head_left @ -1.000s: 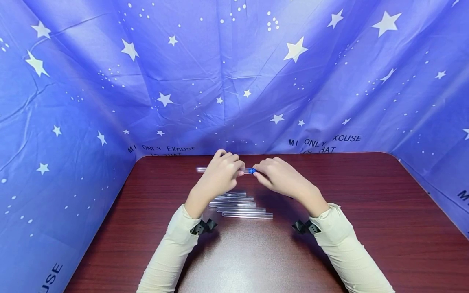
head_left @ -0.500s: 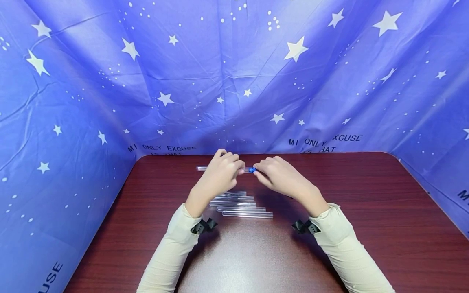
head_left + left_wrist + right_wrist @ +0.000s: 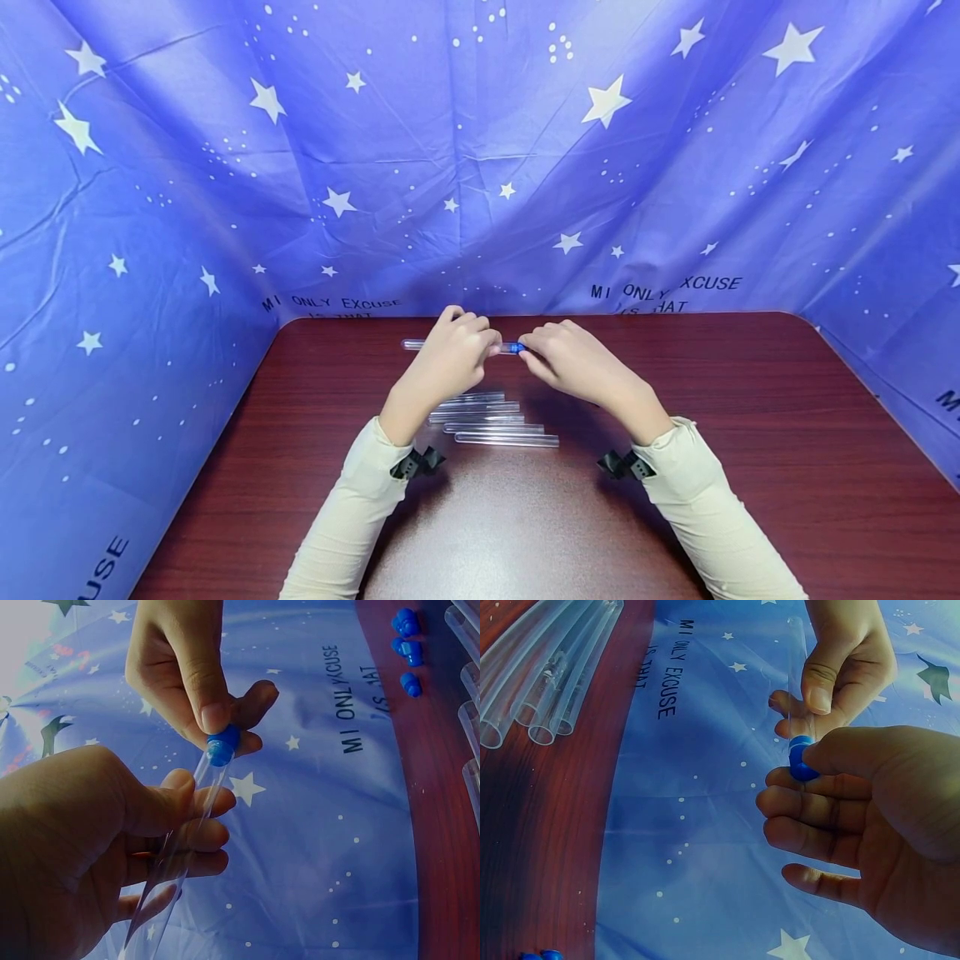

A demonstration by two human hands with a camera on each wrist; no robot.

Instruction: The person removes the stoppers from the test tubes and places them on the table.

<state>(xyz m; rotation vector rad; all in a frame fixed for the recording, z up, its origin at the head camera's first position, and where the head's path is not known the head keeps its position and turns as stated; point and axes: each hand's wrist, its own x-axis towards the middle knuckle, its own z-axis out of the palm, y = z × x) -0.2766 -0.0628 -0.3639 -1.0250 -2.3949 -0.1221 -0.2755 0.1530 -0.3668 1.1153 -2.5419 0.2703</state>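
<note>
My left hand [image 3: 453,354] grips a clear test tube [image 3: 176,855] between thumb and fingers, its rounded end sticking out to the left in the head view. The thumb and fingers of my right hand [image 3: 577,358] pinch a blue stopper [image 3: 222,746] at the tube's mouth. In the left wrist view, the narrower part of the stopper shows through the clear wall of the tube. The tube lies nearly level between both hands, toward the back of the table.
Several clear test tubes [image 3: 506,441] lie side by side on the dark red wooden table [image 3: 750,467], nearer the body. Several loose blue stoppers [image 3: 410,684] rest there too. A blue star-patterned curtain [image 3: 465,167] stands behind the table and along its sides.
The held test tube and its stopper have risen very slightly in the head view. Both hands keep the same hold, and the tubes on the table have not moved.
</note>
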